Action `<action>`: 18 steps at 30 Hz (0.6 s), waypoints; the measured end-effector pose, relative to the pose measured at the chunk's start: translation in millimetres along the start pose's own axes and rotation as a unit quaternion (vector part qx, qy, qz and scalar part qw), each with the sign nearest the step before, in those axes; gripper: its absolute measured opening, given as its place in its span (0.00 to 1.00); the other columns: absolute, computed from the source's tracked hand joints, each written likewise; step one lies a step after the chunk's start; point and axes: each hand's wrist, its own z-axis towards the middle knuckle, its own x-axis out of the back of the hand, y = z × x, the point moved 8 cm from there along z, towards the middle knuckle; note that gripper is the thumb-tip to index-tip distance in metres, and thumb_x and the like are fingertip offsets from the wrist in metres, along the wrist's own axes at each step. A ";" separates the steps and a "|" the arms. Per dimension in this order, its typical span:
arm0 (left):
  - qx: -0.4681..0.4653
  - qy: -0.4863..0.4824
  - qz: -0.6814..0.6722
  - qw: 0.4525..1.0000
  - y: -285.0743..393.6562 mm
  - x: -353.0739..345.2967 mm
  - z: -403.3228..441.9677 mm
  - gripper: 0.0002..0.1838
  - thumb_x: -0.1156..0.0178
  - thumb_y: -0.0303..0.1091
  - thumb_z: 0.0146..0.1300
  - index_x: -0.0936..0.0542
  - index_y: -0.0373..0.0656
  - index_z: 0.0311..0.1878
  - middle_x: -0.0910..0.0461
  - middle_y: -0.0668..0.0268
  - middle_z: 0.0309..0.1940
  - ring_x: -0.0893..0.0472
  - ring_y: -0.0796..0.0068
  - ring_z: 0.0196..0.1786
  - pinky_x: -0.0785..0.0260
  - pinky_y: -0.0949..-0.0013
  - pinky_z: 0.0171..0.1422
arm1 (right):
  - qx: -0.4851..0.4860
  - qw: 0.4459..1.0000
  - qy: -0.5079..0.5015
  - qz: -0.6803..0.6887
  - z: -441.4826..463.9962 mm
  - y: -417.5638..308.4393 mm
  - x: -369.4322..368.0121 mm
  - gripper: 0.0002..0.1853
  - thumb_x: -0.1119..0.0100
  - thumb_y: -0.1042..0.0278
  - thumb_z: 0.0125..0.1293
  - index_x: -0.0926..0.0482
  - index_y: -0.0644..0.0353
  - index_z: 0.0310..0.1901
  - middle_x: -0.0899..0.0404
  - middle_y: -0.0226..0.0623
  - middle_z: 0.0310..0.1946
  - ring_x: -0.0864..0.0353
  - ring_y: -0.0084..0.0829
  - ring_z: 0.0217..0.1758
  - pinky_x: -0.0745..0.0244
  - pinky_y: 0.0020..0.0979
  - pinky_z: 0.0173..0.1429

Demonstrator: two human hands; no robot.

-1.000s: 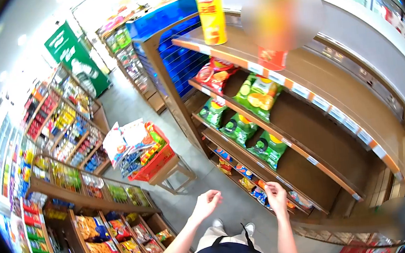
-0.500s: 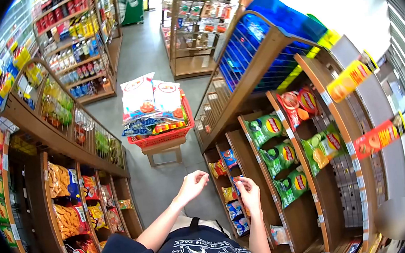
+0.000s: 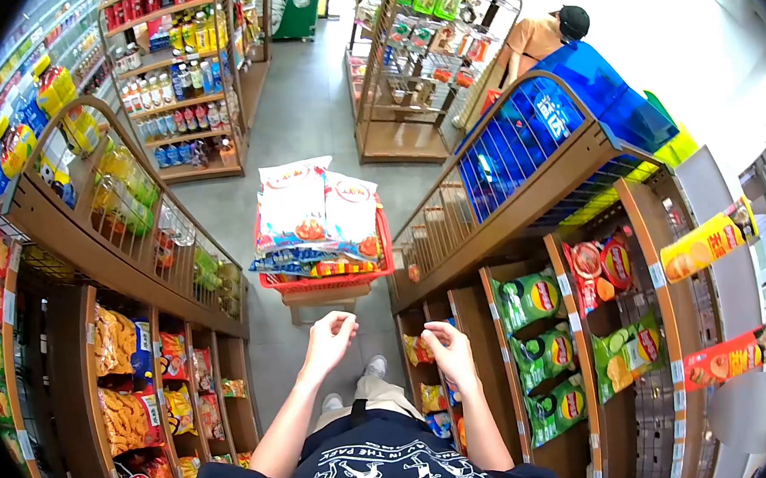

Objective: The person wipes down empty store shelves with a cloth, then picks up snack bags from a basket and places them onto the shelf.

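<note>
My left hand (image 3: 330, 340) is raised in front of my body, its fingers curled together; whether anything is between them is too small to tell. To the right, my right hand (image 3: 449, 351) has its thumb and fingers bent, near the lower snack shelves, and what it may hold cannot be made out. The hands are apart. Just beyond them a red basket (image 3: 331, 281) rests on a wooden stool (image 3: 325, 294). White snack bags (image 3: 297, 207) lie on top in the basket, over blue and yellow-red packets.
Green chip bags (image 3: 528, 299), a red chip bag (image 3: 601, 267) and a yellow canister (image 3: 708, 242) are on the right shelves. Snack shelves (image 3: 91, 363) line the left. Blue bins (image 3: 523, 145) stand back right. A person in a black cap (image 3: 535, 41) is beyond them.
The view has swung to the right shelves' far end and the aisle; the basket now appears ahead of me. Both hands stay raised and apart.
</note>
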 end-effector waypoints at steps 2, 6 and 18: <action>-0.005 0.018 0.013 1.000 13.6 0.7 10.9 0.14 0.41 0.39 0.71 0.17 0.37 0.47 0.14 0.64 0.36 0.17 0.79 0.38 0.24 0.74 0.40 | 0.021 0.999 -0.023 -0.010 21.5 -12.0 -6.7 0.15 0.37 0.64 0.69 0.18 0.65 0.51 0.13 0.42 0.41 0.14 0.29 0.45 0.21 0.30 0.51; -0.006 0.031 0.024 0.999 33.9 -0.2 37.6 0.15 0.41 0.40 0.71 0.18 0.37 0.49 0.14 0.63 0.38 0.16 0.78 0.40 0.22 0.72 0.40 | 0.037 0.998 -0.053 -0.011 55.7 -29.9 -8.6 0.15 0.36 0.65 0.68 0.19 0.65 0.51 0.14 0.39 0.41 0.16 0.26 0.44 0.21 0.29 0.52; -0.093 0.175 0.055 0.979 96.3 59.3 96.0 0.13 0.40 0.35 0.71 0.20 0.34 0.50 0.15 0.60 0.39 0.16 0.77 0.39 0.25 0.75 0.39 | 0.057 0.995 -0.081 0.005 121.0 -58.0 -2.9 0.15 0.36 0.65 0.67 0.18 0.67 0.50 0.13 0.45 0.41 0.13 0.33 0.45 0.19 0.33 0.51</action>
